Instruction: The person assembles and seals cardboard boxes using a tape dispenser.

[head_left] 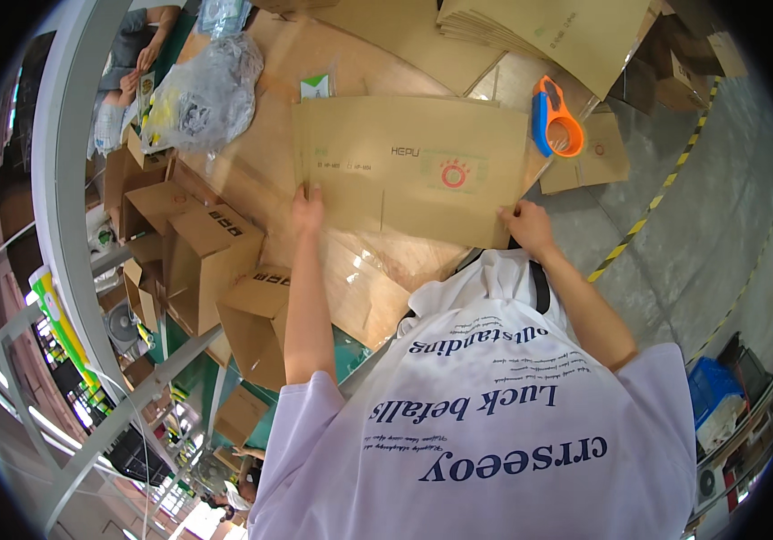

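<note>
A flat, folded cardboard box (359, 193) lies across the wooden table in front of me, with printed marks and a red and green emblem on its upper face. My left hand (308, 211) grips its near left edge, thumb on top. At the near right corner, my right hand (528, 225) is closed on the cardboard with bent fingers. Beyond that right end lies an orange and blue tape dispenser (556, 121). A small green and white packet (316, 86) sits just past the box's far left edge. The underside of the box and the fingertips beneath it are hidden.
More flat cardboard sheets (566, 36) are stacked at the far right. A clear plastic bag (211, 94) rests far left, near another person's hands (141, 67). Opened boxes (211, 261) stand left of the table, beside a metal post (67, 180). Yellow-black floor tape (656, 193) runs right.
</note>
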A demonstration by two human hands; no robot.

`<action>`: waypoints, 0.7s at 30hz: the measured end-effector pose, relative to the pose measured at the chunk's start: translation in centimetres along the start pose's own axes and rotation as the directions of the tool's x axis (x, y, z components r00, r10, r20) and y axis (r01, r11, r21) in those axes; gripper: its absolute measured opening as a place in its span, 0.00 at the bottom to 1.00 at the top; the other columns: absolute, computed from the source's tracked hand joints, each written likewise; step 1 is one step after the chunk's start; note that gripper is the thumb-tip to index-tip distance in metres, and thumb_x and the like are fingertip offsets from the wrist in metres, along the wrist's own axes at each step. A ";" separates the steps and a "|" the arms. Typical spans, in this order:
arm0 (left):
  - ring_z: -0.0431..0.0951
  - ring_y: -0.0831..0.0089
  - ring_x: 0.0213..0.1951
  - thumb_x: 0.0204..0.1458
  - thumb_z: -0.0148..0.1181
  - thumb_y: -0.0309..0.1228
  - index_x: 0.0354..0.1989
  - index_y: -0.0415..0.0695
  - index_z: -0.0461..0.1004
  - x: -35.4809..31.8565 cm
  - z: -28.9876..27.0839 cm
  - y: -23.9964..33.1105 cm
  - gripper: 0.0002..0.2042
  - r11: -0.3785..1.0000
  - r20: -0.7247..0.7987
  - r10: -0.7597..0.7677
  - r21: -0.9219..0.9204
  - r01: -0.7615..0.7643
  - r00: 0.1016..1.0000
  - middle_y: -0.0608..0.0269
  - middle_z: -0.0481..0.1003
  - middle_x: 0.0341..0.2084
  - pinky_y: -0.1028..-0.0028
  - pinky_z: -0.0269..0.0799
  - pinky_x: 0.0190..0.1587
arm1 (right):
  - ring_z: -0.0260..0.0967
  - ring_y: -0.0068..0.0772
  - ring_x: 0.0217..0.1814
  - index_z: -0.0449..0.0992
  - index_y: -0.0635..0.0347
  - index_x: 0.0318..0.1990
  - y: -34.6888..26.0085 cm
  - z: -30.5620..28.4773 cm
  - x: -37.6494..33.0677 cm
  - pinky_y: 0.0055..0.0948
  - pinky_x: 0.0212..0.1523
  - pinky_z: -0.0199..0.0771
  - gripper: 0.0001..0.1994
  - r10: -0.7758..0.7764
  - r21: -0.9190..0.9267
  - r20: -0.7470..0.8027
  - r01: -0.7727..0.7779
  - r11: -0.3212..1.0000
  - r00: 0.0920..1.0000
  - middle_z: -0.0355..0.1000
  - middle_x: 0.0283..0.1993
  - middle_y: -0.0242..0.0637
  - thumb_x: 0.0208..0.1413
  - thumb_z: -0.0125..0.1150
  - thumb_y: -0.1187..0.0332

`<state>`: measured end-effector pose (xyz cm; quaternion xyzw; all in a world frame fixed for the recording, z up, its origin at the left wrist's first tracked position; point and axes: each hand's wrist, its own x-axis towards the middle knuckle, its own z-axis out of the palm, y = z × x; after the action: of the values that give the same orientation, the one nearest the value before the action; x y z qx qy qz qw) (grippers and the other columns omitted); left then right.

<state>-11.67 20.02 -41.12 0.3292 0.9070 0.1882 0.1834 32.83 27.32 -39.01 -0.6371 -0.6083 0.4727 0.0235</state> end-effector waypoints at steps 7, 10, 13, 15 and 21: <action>0.72 0.52 0.46 0.53 0.60 0.42 0.52 0.34 0.70 -4.9 -4.7 8.2 0.25 0.993 -0.098 -0.029 0.112 0.040 0.995 0.44 0.71 0.45 0.62 0.68 0.47 | 0.74 0.55 0.34 0.77 0.69 0.33 2.8 0.3 1.1 0.43 0.38 0.73 0.20 0.013 -0.040 -0.027 -0.014 0.999 1.000 0.76 0.32 0.54 0.51 0.62 0.55; 0.70 0.58 0.38 0.54 0.60 0.34 0.43 0.32 0.72 -12.5 -10.4 14.4 0.16 0.967 -0.306 0.253 0.077 -0.241 0.918 0.53 0.69 0.36 0.63 0.68 0.43 | 0.74 0.43 0.28 0.76 0.69 0.32 7.1 1.8 2.0 0.37 0.33 0.74 0.17 0.018 0.229 0.012 -0.020 0.973 1.000 0.76 0.30 0.49 0.53 0.63 0.59; 0.71 0.57 0.34 0.49 0.63 0.26 0.44 0.33 0.72 -18.8 -13.9 16.7 0.15 0.922 -0.323 0.387 0.152 -0.356 0.864 0.50 0.69 0.33 0.65 0.69 0.37 | 0.73 0.28 0.27 0.76 0.67 0.32 5.2 0.4 1.7 0.29 0.30 0.74 0.12 0.100 0.340 0.167 -0.152 0.928 0.981 0.76 0.29 0.41 0.56 0.62 0.64; 0.71 0.58 0.34 0.48 0.63 0.24 0.44 0.34 0.72 -21.5 -14.9 17.7 0.15 0.914 -0.333 0.407 0.139 -0.382 0.851 0.50 0.69 0.33 0.66 0.69 0.36 | 0.73 0.25 0.28 0.75 0.66 0.32 4.3 -0.4 1.7 0.27 0.29 0.74 0.11 0.091 0.352 0.200 -0.158 0.922 0.976 0.76 0.28 0.39 0.58 0.61 0.65; 0.68 0.66 0.31 0.50 0.61 0.25 0.44 0.34 0.72 -18.1 -14.6 16.6 0.13 0.934 -0.272 0.354 0.053 -0.353 0.895 0.56 0.68 0.32 0.70 0.65 0.33 | 0.74 0.28 0.28 0.75 0.67 0.29 3.1 -1.5 0.7 0.29 0.30 0.74 0.15 0.083 0.239 0.199 -0.130 0.962 0.977 0.76 0.26 0.42 0.57 0.61 0.61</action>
<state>3.33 16.56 -17.09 0.4589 0.8490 0.2612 0.0171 35.97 27.88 -40.42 -0.6139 -0.5079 0.6040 0.0211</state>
